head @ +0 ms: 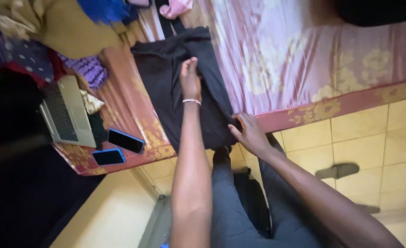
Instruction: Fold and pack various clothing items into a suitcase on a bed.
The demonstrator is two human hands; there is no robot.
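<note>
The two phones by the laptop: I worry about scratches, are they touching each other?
Apart. The head view shows a strip of patterned bedcover between the upper phone and the lower phone, both beside the laptop.

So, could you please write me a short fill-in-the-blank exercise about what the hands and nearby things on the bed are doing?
1. Both hands press on a ____ garment spread on the bed.
2. The left hand wears a thin ____ at the wrist.
3. The right hand rests at the garment's edge nearest the bed's ____.
4. Two phones lie beside an open ____.

Missing words: black; bracelet; edge; laptop
</note>
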